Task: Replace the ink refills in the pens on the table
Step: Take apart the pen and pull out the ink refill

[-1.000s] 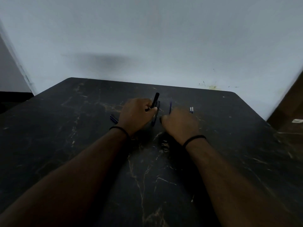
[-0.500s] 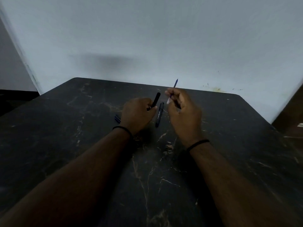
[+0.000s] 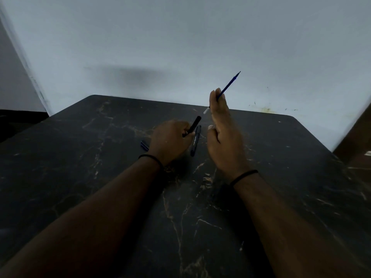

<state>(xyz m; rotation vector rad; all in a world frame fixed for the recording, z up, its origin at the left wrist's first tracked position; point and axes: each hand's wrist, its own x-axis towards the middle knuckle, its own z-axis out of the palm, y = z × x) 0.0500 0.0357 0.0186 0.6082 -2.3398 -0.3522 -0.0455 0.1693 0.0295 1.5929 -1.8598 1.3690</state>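
Observation:
My left hand (image 3: pixel 170 140) rests on the dark marble table (image 3: pixel 100 177) and grips a black pen barrel (image 3: pixel 193 126), whose open end points up and away. My right hand (image 3: pixel 222 137) is raised above the table and pinches a thin blue ink refill (image 3: pixel 228 85) between its fingertips; the refill's tip points up to the right and its white end (image 3: pixel 206 111) sticks out below the fingers. Another dark pen (image 3: pixel 195 140) lies on the table between my hands. A blue piece (image 3: pixel 144 145) peeks out left of my left hand.
A pale wall (image 3: pixel 180 47) rises right behind the table's far edge. A brown piece of furniture (image 3: pixel 359 141) stands past the table's right corner. Each wrist wears a black band.
My right hand has lifted the blue refill off the table and raised it higher, tilting it to the right. My left hand has kept its grip on the black barrel in place.

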